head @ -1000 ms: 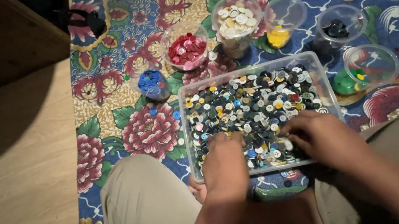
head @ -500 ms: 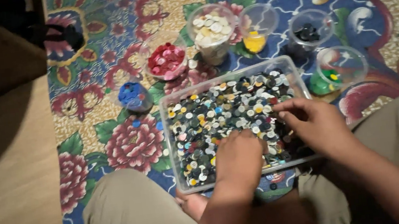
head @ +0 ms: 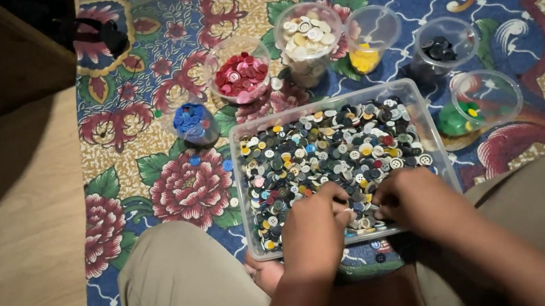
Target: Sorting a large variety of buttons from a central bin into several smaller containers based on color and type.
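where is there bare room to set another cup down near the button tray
Bare rug lies left of the tray, below the blue cup; the wood floor too. Cups crowd behind the tray; both hands fill its near edge.

No labels, signs or screens in view. Only packaging-type items: clear rectangular plastic tub on the rug, mixed buttons inside. Behind it, six clear round plastic cups: blue buttons at left, red, white, yellow, black, green at right, just beside the tub's right end. All plain, nothing printed that can be made out.
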